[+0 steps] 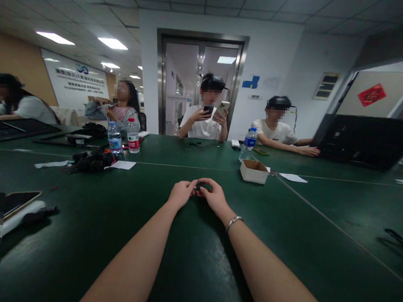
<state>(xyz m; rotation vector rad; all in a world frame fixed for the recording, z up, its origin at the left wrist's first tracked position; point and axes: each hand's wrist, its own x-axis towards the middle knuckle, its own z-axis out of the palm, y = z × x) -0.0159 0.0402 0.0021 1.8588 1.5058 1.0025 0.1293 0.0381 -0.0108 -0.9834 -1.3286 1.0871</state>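
Note:
Both of my arms reach forward over a dark green table (194,261), and my hands meet near its middle. Between the fingertips is a small dark object (199,186), too small and too covered to name. My left hand (182,193) pinches it from the left with thumb and fingers closed. From the other side my right hand (215,197), with a silver bracelet (234,222) at the wrist, grips it with curled fingers. The fingers hide most of its shape.
A small open box (254,174) and a blue-capped bottle (248,145) stand ahead to the right. Two bottles (133,137) and a black tangled heap (92,160) are ahead left. A phone (21,203) lies near left. Several people sit around the table; a large black monitor (371,142) stands right.

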